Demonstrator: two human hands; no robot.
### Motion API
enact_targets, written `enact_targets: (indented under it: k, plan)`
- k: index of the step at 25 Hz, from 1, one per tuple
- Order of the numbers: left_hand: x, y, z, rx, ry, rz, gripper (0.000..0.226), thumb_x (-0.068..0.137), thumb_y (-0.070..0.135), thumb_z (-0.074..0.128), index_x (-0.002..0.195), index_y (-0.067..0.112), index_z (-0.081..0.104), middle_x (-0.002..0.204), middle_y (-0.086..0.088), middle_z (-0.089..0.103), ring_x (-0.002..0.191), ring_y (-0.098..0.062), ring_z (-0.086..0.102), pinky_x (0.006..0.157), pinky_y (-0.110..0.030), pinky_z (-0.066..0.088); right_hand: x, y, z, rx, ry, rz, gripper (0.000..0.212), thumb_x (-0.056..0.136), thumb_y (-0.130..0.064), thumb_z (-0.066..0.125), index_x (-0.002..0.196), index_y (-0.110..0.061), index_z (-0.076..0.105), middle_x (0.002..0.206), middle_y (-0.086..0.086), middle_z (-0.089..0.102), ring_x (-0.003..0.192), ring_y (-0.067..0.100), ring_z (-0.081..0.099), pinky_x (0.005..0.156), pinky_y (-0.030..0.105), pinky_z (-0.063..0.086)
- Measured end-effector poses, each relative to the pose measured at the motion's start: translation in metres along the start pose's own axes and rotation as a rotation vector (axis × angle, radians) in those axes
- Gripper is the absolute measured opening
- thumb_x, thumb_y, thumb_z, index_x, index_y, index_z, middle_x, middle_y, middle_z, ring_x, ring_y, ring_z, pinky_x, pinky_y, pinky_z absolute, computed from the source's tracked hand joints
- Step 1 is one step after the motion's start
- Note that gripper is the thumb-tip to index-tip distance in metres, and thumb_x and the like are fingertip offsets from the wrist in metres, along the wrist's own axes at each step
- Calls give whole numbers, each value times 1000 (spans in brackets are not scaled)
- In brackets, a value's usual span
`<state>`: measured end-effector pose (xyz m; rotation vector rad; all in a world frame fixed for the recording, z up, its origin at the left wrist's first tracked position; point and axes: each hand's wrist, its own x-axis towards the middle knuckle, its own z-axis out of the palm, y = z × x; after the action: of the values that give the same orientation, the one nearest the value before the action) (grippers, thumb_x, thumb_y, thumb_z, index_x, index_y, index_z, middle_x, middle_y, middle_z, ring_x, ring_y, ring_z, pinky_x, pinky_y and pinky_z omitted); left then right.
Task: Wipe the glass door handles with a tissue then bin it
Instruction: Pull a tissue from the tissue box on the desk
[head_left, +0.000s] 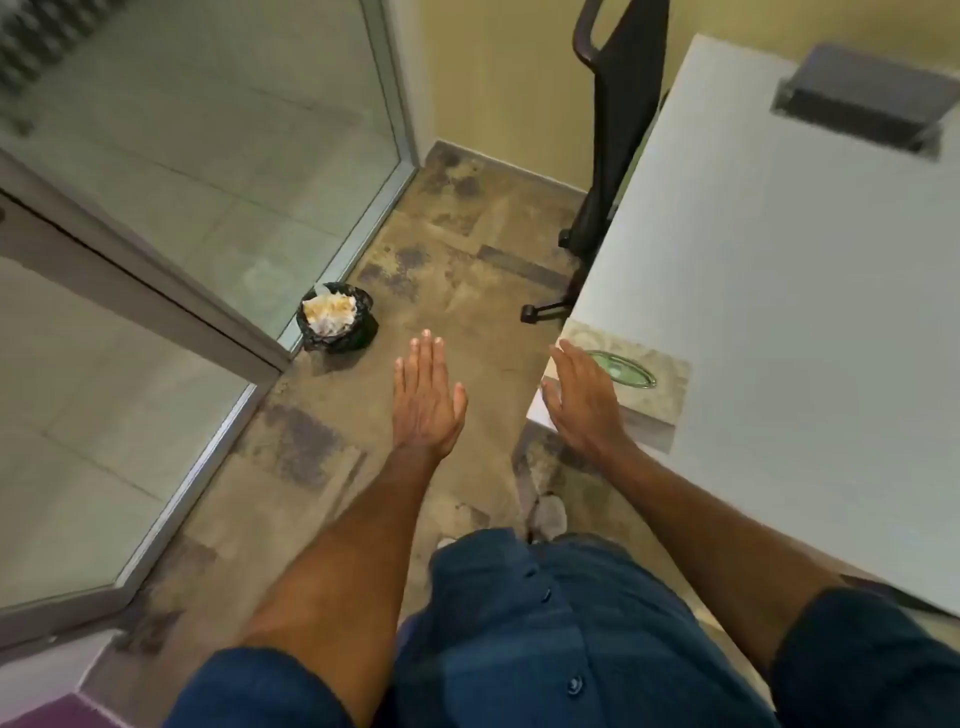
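Note:
My left hand (426, 395) is stretched out flat over the floor, fingers apart, holding nothing. My right hand (584, 400) hovers open over the near corner of a tissue box (660, 387) with a green oval opening, which sits at the corner of the white table (779, 312). A small bin (336, 323) lined with a black bag stands on the floor by the glass wall, filled with crumpled tissue. The glass door (156, 234) with its metal frame is at the left. Its handles are out of view.
A black office chair (608, 156) stands between the table and the yellow wall. A grey cable hatch (862, 98) is set in the tabletop at the far right. The floor is mottled brown carpet.

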<state>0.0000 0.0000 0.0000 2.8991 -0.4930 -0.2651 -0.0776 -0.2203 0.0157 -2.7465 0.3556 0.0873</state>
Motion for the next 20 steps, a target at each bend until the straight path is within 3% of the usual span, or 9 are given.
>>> enact_targets:
  k: [3, 6, 9, 13, 20]
  plan:
    - [8, 52, 24, -48, -110, 89, 74, 115, 37, 36, 171, 9, -3, 181, -13, -8, 169, -28, -4, 139, -48, -2, -6, 51, -3, 4, 44, 152, 40, 102, -21, 52, 140, -10, 57, 145, 15, 59, 134, 36, 54, 114, 47, 41]
    - [13, 99, 49, -122, -200, 127, 71, 116, 35, 37, 171, 10, 0, 181, -11, -6, 169, -26, -1, 139, -46, 0, -6, 92, -8, -38, -16, 267, 31, 99, -16, 53, 127, -12, 67, 135, 15, 65, 122, 38, 58, 101, 48, 48]
    - [25, 132, 67, -246, -224, 87, 70, 115, 30, 45, 171, 10, 10, 181, -10, 4, 168, -29, 11, 137, -47, 15, 8, 118, -10, -50, -61, 293, 32, 96, -14, 54, 122, -12, 71, 129, 15, 66, 115, 38, 59, 93, 47, 51]
    - [40, 161, 88, -281, -249, 84, 69, 111, 27, 53, 169, 11, 20, 180, -11, 13, 162, -34, 22, 130, -52, 32, 31, 141, -6, -66, -95, 244, 30, 101, -20, 50, 121, -16, 73, 121, 11, 70, 110, 34, 61, 91, 48, 51]
    - [57, 170, 108, -223, -292, 97, 65, 113, 34, 54, 169, 18, 25, 180, -9, 8, 164, -32, 17, 128, -52, 36, 61, 155, -1, -240, -133, 77, 29, 104, -35, 54, 118, -29, 78, 104, 5, 77, 91, 31, 67, 81, 41, 44]
